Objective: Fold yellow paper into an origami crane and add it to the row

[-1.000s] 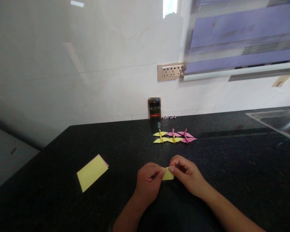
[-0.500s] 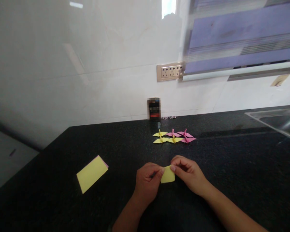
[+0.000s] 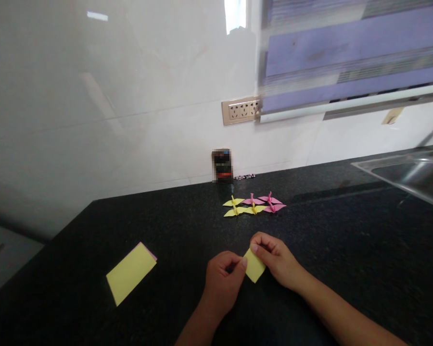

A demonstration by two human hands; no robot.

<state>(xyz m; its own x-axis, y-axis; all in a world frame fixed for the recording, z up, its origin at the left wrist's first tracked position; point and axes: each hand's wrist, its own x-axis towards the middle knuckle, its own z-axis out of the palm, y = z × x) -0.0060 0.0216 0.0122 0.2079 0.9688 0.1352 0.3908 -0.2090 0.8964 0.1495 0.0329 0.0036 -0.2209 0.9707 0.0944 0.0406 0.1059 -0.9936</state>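
Note:
A small folded square of yellow paper (image 3: 255,267) is held up between my two hands, one corner pointing down toward me. My left hand (image 3: 225,278) pinches its left corner between thumb and forefinger. With thumb and fingers, my right hand (image 3: 276,258) grips the upper right edge. Beyond the hands, several folded paper cranes sit in two rows with wings touching: yellow cranes (image 3: 235,211) on the left and pink cranes (image 3: 273,208) on the right. To the left of my hands lies a stack of yellow paper (image 3: 132,275), a pink edge showing beneath.
The black countertop (image 3: 180,226) runs back to a pale tiled wall. A blurred-out dark box (image 3: 222,166) stands against it, with a patterned strip (image 3: 244,177) beside it. A metal sink (image 3: 414,173) is at the right, and a socket panel (image 3: 240,110) is above.
The yellow paper has turned between my fingers, so a corner now points down instead of a flat edge. The view has shifted slightly to the right.

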